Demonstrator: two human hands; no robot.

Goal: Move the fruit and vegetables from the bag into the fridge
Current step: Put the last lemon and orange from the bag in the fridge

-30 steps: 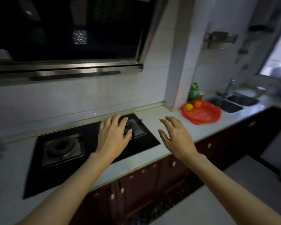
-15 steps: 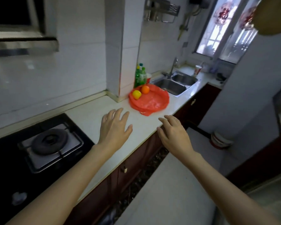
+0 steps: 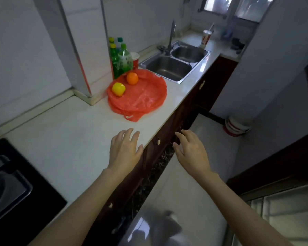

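With the left hand (image 3: 125,151) and right hand (image 3: 191,152) both empty and fingers relaxed, the orange (image 3: 132,78) and yellow fruit (image 3: 118,88) rest on the limp red bag (image 3: 142,96) farther along the counter (image 3: 64,139); both look firm, light and smooth, so cup each around its girth.

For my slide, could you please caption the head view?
Open hands approach a red bag holding two fruits.

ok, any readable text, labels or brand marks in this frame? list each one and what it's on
None can be read.
Green bottles: labels present, print too blurred.
Red and white cup by the sink: markings too small and blurred.
Red cup behind the bag: no legible print.
Bucket on the floor: red band, no legible text.
Red bag: no print visible.
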